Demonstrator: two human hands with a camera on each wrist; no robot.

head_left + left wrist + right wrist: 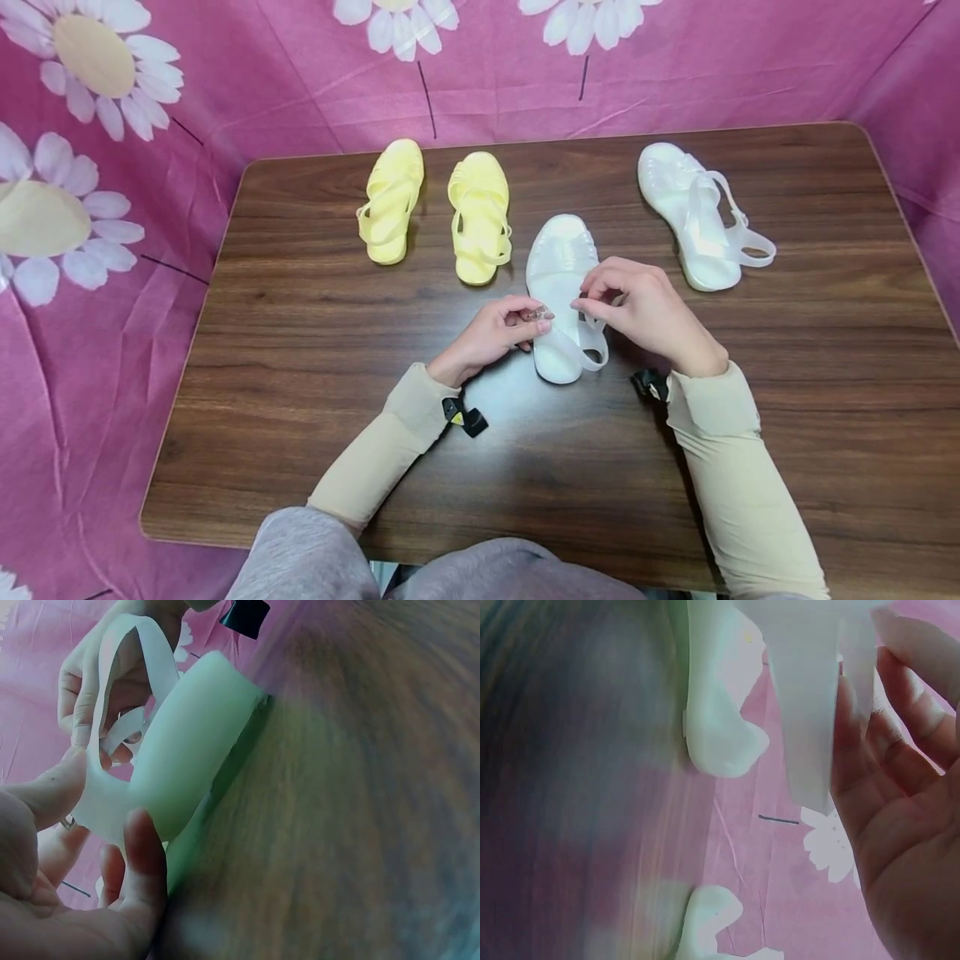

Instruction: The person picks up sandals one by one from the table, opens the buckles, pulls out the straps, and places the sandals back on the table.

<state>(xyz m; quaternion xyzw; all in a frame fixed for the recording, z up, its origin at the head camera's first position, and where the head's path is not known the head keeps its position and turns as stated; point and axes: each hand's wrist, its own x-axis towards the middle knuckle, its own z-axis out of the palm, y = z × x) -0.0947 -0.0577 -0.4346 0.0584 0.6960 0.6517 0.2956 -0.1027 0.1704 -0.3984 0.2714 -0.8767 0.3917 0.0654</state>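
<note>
A translucent white sandal (557, 358) stands on the wooden table between both hands, toe pointing away from me. My left hand (491, 329) pinches the side of its strap between thumb and fingers; the left wrist view shows the heel (199, 742) and the looped back strap (105, 682) close up. On the other side, my right hand (641, 304) pinches a thin strap end near the ankle. In the right wrist view a pale strap (806, 712) hangs beside the fingers, and the pinched tip is partly cut off.
A second white sandal (675, 200) lies to the right, its back strap spread out sideways. Two yellow sandals (396, 196) (480, 221) stand side by side at the back left. Pink flowered cloth (495, 100) hangs behind the table (300, 333).
</note>
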